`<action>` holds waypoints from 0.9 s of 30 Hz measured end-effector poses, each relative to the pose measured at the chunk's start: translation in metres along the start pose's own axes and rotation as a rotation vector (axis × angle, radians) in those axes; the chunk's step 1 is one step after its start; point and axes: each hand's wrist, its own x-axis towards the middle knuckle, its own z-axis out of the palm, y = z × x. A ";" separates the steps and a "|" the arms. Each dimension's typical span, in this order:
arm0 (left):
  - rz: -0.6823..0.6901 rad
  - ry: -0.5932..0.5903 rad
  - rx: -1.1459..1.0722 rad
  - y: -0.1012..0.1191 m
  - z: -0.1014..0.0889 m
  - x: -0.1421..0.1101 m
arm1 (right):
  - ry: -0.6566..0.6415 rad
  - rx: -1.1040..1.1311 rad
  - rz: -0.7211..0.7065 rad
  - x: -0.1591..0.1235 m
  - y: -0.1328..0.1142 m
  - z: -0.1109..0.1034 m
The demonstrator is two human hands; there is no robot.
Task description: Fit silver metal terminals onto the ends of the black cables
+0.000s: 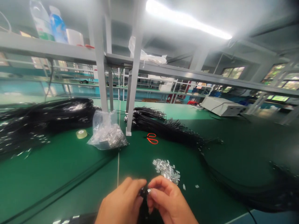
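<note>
My left hand (121,202) is closed around the dark end of a black cable (142,192) near the bottom centre. Facing it, my right hand (170,199) pinches a small shiny piece (149,190) between thumb and forefinger, almost against the cable end. Fingers cover most of both, so I cannot tell if they touch. Just beyond my right hand lies a pile of small clear or silvery pieces (165,169), with a couple of loose ones to its right. More black cable (79,217) with shiny ends lies to the left of my left hand.
Red-handled scissors (152,138), a tape roll (81,134) and a plastic bag of small pieces (108,137) lie on the green table (70,174). Black cable bundles (163,124) stretch behind and right; another heap (58,115) is left. Metal posts (133,93) carry a shelf with bottles (58,25).
</note>
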 end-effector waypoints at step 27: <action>0.017 -0.034 0.139 -0.030 -0.043 -0.009 | -0.102 -0.817 -0.187 -0.019 -0.072 0.030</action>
